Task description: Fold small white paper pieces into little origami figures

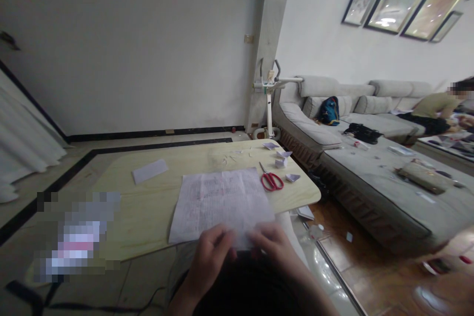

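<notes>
A large creased sheet of paper, covered in faint print, lies on the pale wooden table in front of me. At its near edge, my left hand is closed, thumb and fingers pinching the paper. My right hand is closed on the same edge a short way to the right, its fingers smeared by motion. Scissors with red handles rest just beyond the sheet's right side. Several small folded paper pieces stand along the table's right edge. A folded white paper lies at the far left.
Thin paper scraps lie near the table's far edge. At left is a blurred-out device screen. A grey sofa holds a blue backpack and bags; a person sits at its far end. An exercise bike stands by the wall.
</notes>
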Demonstrator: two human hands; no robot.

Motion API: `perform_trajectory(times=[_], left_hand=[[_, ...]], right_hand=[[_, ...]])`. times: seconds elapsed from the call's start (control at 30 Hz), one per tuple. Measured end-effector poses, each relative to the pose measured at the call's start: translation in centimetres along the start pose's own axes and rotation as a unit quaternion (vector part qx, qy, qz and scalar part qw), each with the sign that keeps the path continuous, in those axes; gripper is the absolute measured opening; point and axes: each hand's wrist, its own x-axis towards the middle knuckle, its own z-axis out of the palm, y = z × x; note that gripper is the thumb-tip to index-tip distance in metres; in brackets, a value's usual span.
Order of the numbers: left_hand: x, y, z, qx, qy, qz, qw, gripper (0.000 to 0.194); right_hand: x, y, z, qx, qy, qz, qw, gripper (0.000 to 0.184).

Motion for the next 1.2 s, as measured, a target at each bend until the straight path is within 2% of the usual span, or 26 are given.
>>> perform_trajectory(times=[0.1, 0.17, 0.23, 0.3, 0.37, 0.43, 0.47, 0.5, 0.57, 0.67, 0.77, 0.83, 0.9, 1.0, 1.1, 1.2], left_hand=[[-0.1, 0.2, 0.0, 0.015, -0.006, 0.033, 0.999, 0.043], [0.0, -0.2, 0.0, 0.010, -0.011, 0.028, 0.999, 0.043], [0.3, -0.8, 0.0, 0.010, -0.014, 0.013, 1.000, 0.041], [0.8, -1.5, -0.2, 0.027, 0.016, 0.026, 0.999, 0.034], [1.2, -2.0, -0.3, 0.063, 0.089, 0.100, 0.989, 0.022], [1.4, -2.2, -0.4, 0.112, 0.160, 0.217, 0.956, 0.013], [1.4, -2.2, -0.4, 0.137, 0.176, 0.271, 0.937, 0.009], [1.3, -2.2, -0.4, 0.160, 0.175, 0.311, 0.920, 0.004], [1.0, -2.2, 0.0, 0.196, 0.131, 0.341, 0.910, 0.014], [0.6, -2.6, 0.7, 0.183, 0.055, 0.293, 0.937, 0.027], [0.5, -3.0, 1.4, 0.101, 0.024, 0.189, 0.976, 0.028], [0.5, -3.1, 1.6, 0.037, 0.005, 0.131, 0.991, 0.029], [0.4, -3.0, 1.7, -0.023, -0.003, 0.081, 0.996, 0.030], [0.4, -2.6, 1.8, -0.091, 0.027, 0.013, 0.995, 0.030], [0.5, -2.2, 1.7, -0.128, 0.036, 0.002, 0.991, 0.030], [0.6, -1.7, 1.6, -0.126, 0.018, 0.016, 0.992, 0.027]], right_hand=[[-0.1, -0.1, 0.0, -0.004, -0.013, -0.003, 1.000, 0.047], [0.0, 0.0, 0.0, -0.009, -0.018, -0.010, 1.000, 0.048], [0.2, 0.3, -0.1, -0.017, 0.001, -0.029, 0.999, 0.049], [0.5, 0.7, -0.1, -0.035, 0.041, -0.058, 0.997, 0.046], [0.7, 1.1, -0.1, -0.068, 0.086, -0.100, 0.989, 0.041], [0.7, 1.4, 0.0, -0.116, 0.124, -0.148, 0.974, 0.038], [0.7, 1.5, 0.1, -0.143, 0.139, -0.173, 0.965, 0.037], [0.7, 1.6, 0.2, -0.167, 0.152, -0.198, 0.954, 0.036], [0.6, 1.7, 0.5, -0.206, 0.171, -0.240, 0.933, 0.032], [0.5, 1.7, 0.9, -0.236, 0.172, -0.284, 0.913, 0.025], [0.5, 1.6, 1.2, -0.233, 0.151, -0.309, 0.910, 0.010], [0.5, 1.5, 1.2, -0.229, 0.132, -0.321, 0.909, 0.005], [0.5, 1.4, 1.2, -0.239, 0.123, -0.330, 0.905, 0.008], [0.4, 1.5, 1.2, -0.272, 0.141, -0.344, 0.887, 0.018], [0.4, 1.9, 1.3, -0.299, 0.163, -0.361, 0.868, 0.028], [0.5, 2.2, 1.3, -0.294, 0.159, -0.373, 0.865, 0.028]])
